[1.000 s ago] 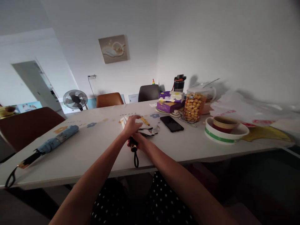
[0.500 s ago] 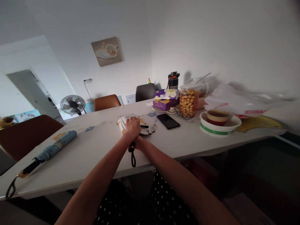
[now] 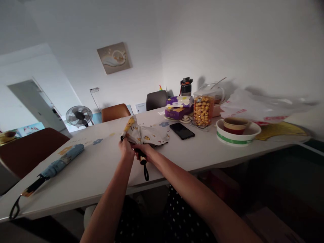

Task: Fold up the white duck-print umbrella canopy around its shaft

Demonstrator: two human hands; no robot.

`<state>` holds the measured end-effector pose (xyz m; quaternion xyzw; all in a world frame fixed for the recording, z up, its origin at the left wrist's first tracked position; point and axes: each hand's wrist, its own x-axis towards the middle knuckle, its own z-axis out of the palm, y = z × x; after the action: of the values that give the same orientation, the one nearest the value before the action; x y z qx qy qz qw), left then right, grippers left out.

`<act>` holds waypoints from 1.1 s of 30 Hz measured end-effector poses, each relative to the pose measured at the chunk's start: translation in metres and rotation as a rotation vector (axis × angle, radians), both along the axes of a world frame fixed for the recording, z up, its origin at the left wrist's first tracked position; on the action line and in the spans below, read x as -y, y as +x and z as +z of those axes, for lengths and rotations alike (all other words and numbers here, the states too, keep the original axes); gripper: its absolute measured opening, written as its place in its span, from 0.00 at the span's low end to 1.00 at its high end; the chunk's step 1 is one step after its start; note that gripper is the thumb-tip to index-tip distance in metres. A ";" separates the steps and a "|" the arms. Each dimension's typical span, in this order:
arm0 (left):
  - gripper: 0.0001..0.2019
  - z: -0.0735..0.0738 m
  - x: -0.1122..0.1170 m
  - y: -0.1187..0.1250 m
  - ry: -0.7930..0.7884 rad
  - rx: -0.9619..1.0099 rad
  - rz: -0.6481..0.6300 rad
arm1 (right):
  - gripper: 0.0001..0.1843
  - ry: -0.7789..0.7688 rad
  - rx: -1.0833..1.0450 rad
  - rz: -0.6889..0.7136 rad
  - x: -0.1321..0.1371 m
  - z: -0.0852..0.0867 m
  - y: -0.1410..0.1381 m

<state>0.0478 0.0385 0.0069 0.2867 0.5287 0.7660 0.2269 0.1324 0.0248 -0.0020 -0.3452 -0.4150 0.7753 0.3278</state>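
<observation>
A white folding umbrella (image 3: 145, 134) printed with yellow figures lies loosely bunched on the white table (image 3: 101, 165) in front of me. My right hand (image 3: 144, 152) is closed round its dark handle, whose black wrist loop (image 3: 146, 172) hangs down toward the table's near edge. My left hand (image 3: 126, 147) is closed on the umbrella's canopy fabric just left of the handle, and the cloth is lifted up off the table there.
A folded blue umbrella (image 3: 54, 166) lies at the left. A black phone (image 3: 182, 131), a jar of yellow snacks (image 3: 203, 110), purple boxes (image 3: 178, 107), a green-striped bowl (image 3: 238, 131), plastic bags (image 3: 260, 106) crowd the right. Brown chairs (image 3: 27, 148) and a fan (image 3: 79, 115) stand beyond.
My left hand has moved from lying on top of the umbrella to its left side and grips the fabric. The canopy has risen and spread out.
</observation>
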 end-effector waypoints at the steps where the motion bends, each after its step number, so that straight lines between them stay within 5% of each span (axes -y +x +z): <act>1: 0.05 -0.004 0.001 -0.004 -0.002 0.100 -0.020 | 0.13 -0.008 -0.005 -0.006 0.001 0.001 0.001; 7: 0.08 -0.007 0.012 -0.013 0.176 0.543 -0.179 | 0.20 -0.020 -0.021 0.005 0.005 0.006 0.008; 11: 0.11 0.000 0.017 -0.015 0.230 0.565 -0.208 | 0.23 -0.090 -0.071 -0.047 0.006 0.009 0.008; 17: 0.11 -0.003 0.023 -0.010 0.070 0.383 -0.307 | 0.19 -0.065 -0.075 -0.086 0.004 0.006 0.006; 26: 0.13 -0.006 0.028 0.003 0.024 0.134 -0.181 | 0.20 -0.026 -0.082 -0.017 0.007 0.010 0.010; 33: 0.13 0.001 0.024 -0.028 -0.022 0.387 -0.068 | 0.14 -0.041 -0.037 -0.055 0.000 0.003 0.006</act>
<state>0.0197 0.0148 0.0075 0.1492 0.4736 0.7929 0.3532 0.1388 0.0245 0.0013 -0.3487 -0.3832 0.7805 0.3498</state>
